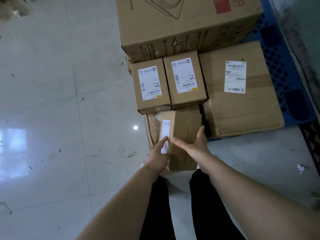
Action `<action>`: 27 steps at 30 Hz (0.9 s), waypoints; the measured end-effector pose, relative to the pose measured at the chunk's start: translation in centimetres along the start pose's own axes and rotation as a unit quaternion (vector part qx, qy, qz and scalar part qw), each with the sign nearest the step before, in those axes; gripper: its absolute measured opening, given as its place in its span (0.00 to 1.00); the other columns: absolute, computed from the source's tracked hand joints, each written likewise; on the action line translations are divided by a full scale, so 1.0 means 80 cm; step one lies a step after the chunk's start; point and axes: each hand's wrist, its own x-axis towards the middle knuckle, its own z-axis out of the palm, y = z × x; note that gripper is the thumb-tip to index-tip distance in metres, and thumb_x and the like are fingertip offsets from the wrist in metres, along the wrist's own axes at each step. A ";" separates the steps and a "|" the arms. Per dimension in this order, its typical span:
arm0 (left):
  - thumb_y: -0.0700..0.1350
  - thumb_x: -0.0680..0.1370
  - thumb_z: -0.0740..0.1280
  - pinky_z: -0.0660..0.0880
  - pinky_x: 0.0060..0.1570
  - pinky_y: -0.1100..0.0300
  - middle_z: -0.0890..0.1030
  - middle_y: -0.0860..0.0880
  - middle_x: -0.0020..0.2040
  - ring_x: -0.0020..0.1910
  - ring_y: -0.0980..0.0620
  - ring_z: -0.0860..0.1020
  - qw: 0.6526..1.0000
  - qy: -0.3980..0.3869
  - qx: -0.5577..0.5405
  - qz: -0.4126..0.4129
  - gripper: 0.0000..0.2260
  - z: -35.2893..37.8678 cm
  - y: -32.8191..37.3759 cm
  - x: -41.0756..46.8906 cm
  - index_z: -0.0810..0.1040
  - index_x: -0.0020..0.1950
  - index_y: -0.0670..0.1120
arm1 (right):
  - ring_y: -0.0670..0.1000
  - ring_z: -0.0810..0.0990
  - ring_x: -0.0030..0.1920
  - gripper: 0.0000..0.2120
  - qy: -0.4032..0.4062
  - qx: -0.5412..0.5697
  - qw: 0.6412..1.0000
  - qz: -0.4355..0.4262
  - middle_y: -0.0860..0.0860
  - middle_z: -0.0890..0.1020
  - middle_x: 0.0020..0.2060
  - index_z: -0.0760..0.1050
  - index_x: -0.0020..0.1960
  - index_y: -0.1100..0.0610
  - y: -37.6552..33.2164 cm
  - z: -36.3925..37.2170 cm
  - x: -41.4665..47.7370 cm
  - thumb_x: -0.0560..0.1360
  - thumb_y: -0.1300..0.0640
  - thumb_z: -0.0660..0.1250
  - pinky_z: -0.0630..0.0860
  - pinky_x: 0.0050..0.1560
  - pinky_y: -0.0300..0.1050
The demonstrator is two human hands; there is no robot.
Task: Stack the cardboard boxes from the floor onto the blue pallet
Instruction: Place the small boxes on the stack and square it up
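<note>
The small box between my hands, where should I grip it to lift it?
Probably by its two opposite side faces, one hand from each side. The box is narrow and tilted, so the left hand on the labelled face and the right hand opposite clamp it squarely.

Black trousers (155, 213), crumpled paper scrap (301, 168) at rt, dark patterned mat (311, 144) at rt edge

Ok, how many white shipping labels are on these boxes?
4. One on the left small box, one on the middle small box, one on the wide box at right, one on the near box between the left hand and right hand. Others may be hidden.
</note>
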 end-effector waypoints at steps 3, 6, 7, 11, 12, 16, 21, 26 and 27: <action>0.39 0.78 0.66 0.65 0.69 0.53 0.66 0.46 0.73 0.72 0.46 0.65 0.999 0.040 -0.018 0.007 0.26 0.003 0.000 0.007 0.66 0.74 0.53 | 0.52 0.45 0.78 0.70 -0.002 -0.103 0.995 -0.004 0.47 0.37 0.77 0.28 0.76 0.46 0.003 0.004 0.008 0.57 0.37 0.79 0.54 0.76 0.53; 0.50 0.71 0.75 0.68 0.68 0.46 0.70 0.46 0.70 0.68 0.45 0.69 0.998 0.044 -0.013 -0.037 0.36 0.008 -0.010 0.023 0.61 0.74 0.47 | 0.56 0.49 0.78 0.64 0.037 -0.167 0.985 0.006 0.49 0.38 0.78 0.30 0.77 0.49 0.007 0.003 0.022 0.62 0.39 0.76 0.58 0.75 0.56; 0.54 0.68 0.77 0.68 0.68 0.45 0.70 0.46 0.69 0.68 0.45 0.70 0.998 0.041 -0.015 -0.053 0.41 0.010 -0.012 0.029 0.60 0.74 0.45 | 0.56 0.51 0.77 0.59 0.049 -0.160 0.986 0.005 0.49 0.40 0.78 0.32 0.77 0.50 0.008 -0.001 0.028 0.66 0.40 0.73 0.59 0.74 0.56; 0.57 0.61 0.81 0.73 0.61 0.48 0.73 0.48 0.66 0.63 0.47 0.74 0.992 0.030 -0.084 -0.086 0.48 0.023 -0.010 0.043 0.59 0.73 0.46 | 0.54 0.70 0.69 0.35 0.045 -0.044 0.997 -0.052 0.51 0.66 0.74 0.50 0.79 0.47 0.010 -0.029 0.042 0.76 0.49 0.63 0.69 0.68 0.52; 0.56 0.63 0.80 0.71 0.58 0.48 0.73 0.50 0.66 0.63 0.47 0.74 0.990 0.023 -0.104 -0.094 0.45 0.027 -0.008 0.043 0.59 0.73 0.49 | 0.52 0.72 0.67 0.31 0.049 -0.044 0.996 -0.065 0.50 0.69 0.72 0.54 0.78 0.45 0.011 -0.036 0.043 0.78 0.50 0.61 0.70 0.67 0.50; 0.53 0.68 0.77 0.73 0.56 0.39 0.74 0.52 0.65 0.63 0.45 0.74 0.978 0.030 -0.156 -0.136 0.40 0.047 -0.003 0.039 0.60 0.74 0.55 | 0.55 0.69 0.70 0.24 0.146 -0.151 0.977 -0.020 0.53 0.69 0.72 0.61 0.76 0.51 0.014 -0.050 0.041 0.81 0.52 0.58 0.69 0.64 0.48; 0.44 0.74 0.73 0.79 0.51 0.48 0.77 0.50 0.59 0.55 0.48 0.77 0.975 0.019 -0.175 -0.138 0.28 0.072 0.011 0.039 0.65 0.70 0.51 | 0.58 0.74 0.63 0.23 0.138 -0.166 0.976 -0.015 0.55 0.75 0.65 0.63 0.74 0.52 0.023 -0.045 0.036 0.79 0.56 0.58 0.72 0.58 0.48; 0.38 0.78 0.66 0.78 0.45 0.52 0.77 0.48 0.60 0.52 0.48 0.77 0.982 -0.026 -0.133 -0.131 0.28 0.071 0.016 0.040 0.61 0.74 0.54 | 0.56 0.76 0.60 0.24 0.174 -0.166 0.971 -0.010 0.51 0.77 0.63 0.66 0.72 0.50 0.022 -0.057 0.037 0.76 0.59 0.59 0.75 0.56 0.50; 0.39 0.78 0.66 0.79 0.49 0.49 0.76 0.47 0.60 0.55 0.46 0.77 0.984 -0.025 -0.118 -0.133 0.30 0.066 0.015 0.040 0.58 0.76 0.56 | 0.56 0.76 0.60 0.24 0.183 -0.167 0.969 -0.012 0.51 0.77 0.62 0.67 0.71 0.50 0.023 -0.057 0.032 0.76 0.58 0.60 0.75 0.56 0.51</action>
